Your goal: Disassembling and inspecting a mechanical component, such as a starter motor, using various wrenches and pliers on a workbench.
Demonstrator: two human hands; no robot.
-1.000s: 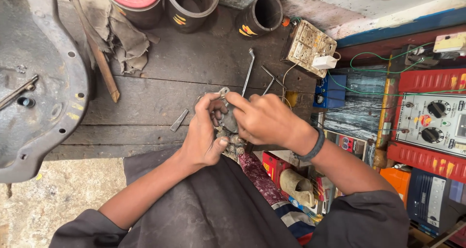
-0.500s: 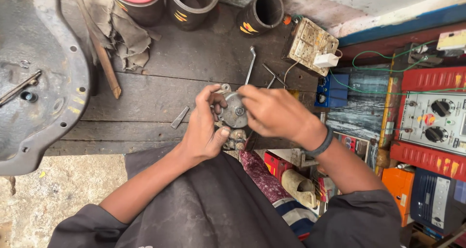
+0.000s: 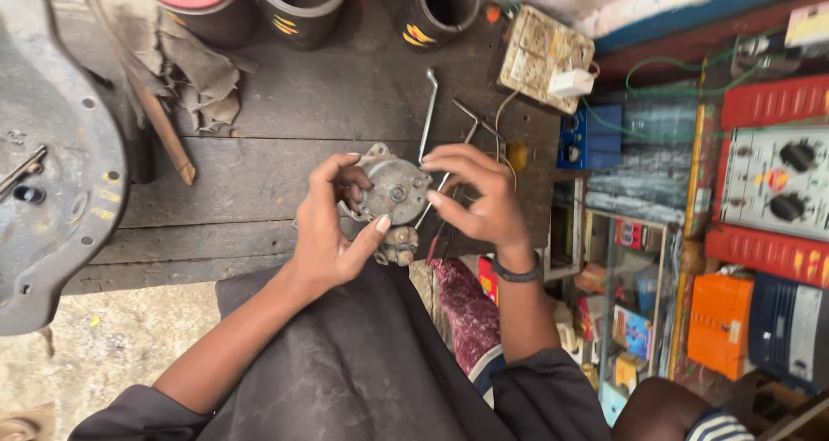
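Two hands are engaged on one grimy metal assembly [image 3: 393,195], a round-faced casting with a smaller fitting hanging below it, held in the air just above the near edge of the wooden counter [image 3: 259,169]. The left hand [image 3: 332,225] is wrapped around the left side, thumb pressed against the lower face and fingers curled over the top. The right hand [image 3: 479,195] is closed on the right rim, with fingertips pinching the edge.

The step in hand is judged to be inspection or turning of the assembly, since no tool is held. A next move is judged to call for a firm grip by one hand while the other is freed for a tool.

Open room is limited. To the far right of the hands, two bent metal rods [image 3: 432,113] lie on the counter, near a worn socket board [image 3: 542,57]. At the far edge, three dark cans [image 3: 298,5] are lined up. To the left, a large grey metal pan [image 3: 52,164] overhangs the counter, with a crumpled rag [image 3: 203,78] and a wooden stick [image 3: 164,134] beside it. The counter's right edge is bounded by crowded shelves [image 3: 656,260].
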